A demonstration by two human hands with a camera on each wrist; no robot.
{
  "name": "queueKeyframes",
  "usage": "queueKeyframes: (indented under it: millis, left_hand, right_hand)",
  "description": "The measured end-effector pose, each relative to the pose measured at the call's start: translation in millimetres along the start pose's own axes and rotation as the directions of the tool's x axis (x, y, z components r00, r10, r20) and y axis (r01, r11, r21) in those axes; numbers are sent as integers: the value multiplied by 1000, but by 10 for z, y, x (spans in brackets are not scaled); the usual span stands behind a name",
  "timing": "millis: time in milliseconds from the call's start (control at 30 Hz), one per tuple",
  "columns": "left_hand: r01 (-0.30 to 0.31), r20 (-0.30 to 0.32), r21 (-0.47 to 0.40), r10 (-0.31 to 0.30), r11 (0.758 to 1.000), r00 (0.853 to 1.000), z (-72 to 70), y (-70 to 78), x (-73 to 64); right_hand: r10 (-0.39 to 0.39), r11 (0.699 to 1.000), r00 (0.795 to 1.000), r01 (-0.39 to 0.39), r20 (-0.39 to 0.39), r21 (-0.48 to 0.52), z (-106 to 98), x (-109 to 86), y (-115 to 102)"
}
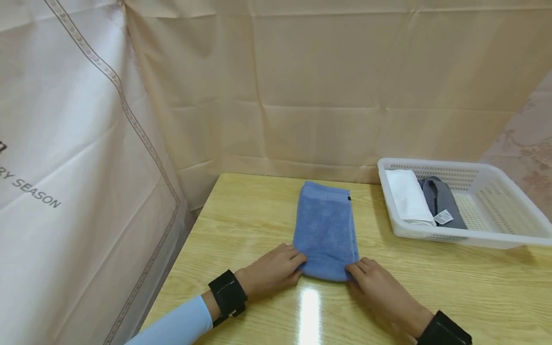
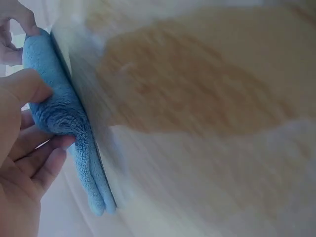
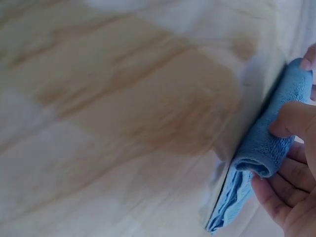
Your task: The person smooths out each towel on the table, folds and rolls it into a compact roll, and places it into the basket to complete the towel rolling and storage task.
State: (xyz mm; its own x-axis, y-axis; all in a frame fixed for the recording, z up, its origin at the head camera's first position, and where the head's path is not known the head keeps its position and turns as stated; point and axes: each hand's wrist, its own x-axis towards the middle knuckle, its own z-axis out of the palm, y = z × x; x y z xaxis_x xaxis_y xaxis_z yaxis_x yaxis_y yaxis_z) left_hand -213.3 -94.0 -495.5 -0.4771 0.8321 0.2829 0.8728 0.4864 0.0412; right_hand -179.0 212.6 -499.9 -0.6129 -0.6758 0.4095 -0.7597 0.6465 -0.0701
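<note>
A blue towel (image 1: 325,225), folded into a long rectangle with a small black tag near its far right corner, lies on the wooden table (image 1: 233,215). At its near left corner my left hand (image 1: 276,268) pinches the edge between thumb and fingers. My right hand (image 1: 381,290) does the same at the near right corner. Both wrist views show the near end of the towel (image 2: 52,69) turned over into a thick roll. Thumbs press on top of the roll (image 3: 269,143), and the fingers sit under its ends.
To the right stands a white plastic basket (image 1: 470,236) with slotted walls. Inside, on its left side, lie a folded white towel (image 1: 407,196) and a folded grey cloth (image 1: 446,203) with a white label. A beige curtain (image 1: 319,96) hangs behind the table, a pale printed one (image 1: 86,167) at left.
</note>
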Motion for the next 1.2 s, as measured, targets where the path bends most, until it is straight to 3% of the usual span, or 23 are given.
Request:
queueKeyframes:
  millis: [133,233,367,467,567,667,800,900,967,1033,1133,1200]
  left_hand:
    - [75,18,-186,-73,980,997,8,-27,7]
    - [128,34,-328,-124,936,992,20,-53,2]
    - [187,51,-420,-182,888,982,21,-77,10]
    - [222,50,-453,-224,864,973,9,-85,48]
    - [220,19,-428,-235,877,972,4,-91,71]
    - [190,-40,-322,-214,928,976,14,-97,68]
    - [133,-118,-179,-156,975,981,50,-94,77]
    - [102,-139,-143,-122,984,983,63,-83,92]
    - [88,-144,-131,-107,987,984,57,-79,97]
    - [79,-140,-97,-92,992,986,55,-80,97]
    - [53,-112,-25,-55,998,992,35,-75,86]
    - [44,-73,30,-42,999,996,16,-66,75]
  right_hand:
    - [171,972,981,-183,94,146,-42,35,39]
    - [280,905,944,-320,175,279,-66,71,101]
    - [323,809,924,-382,206,446,-45,98,205]
    - [326,766,922,-387,209,514,-8,104,269]
    - [344,746,914,-405,215,529,16,120,301]
    - [377,741,901,-432,213,514,-3,162,298]
    - [406,775,895,-443,182,451,-20,210,279]
    - [364,864,929,-362,65,351,22,222,263]
    - [278,929,960,-257,-43,266,57,224,246]
    - [165,976,977,-142,-133,166,83,225,225]
    - [20,999,987,-12,-157,50,99,202,187]
    - [-21,1000,992,20,-122,-3,95,185,166]
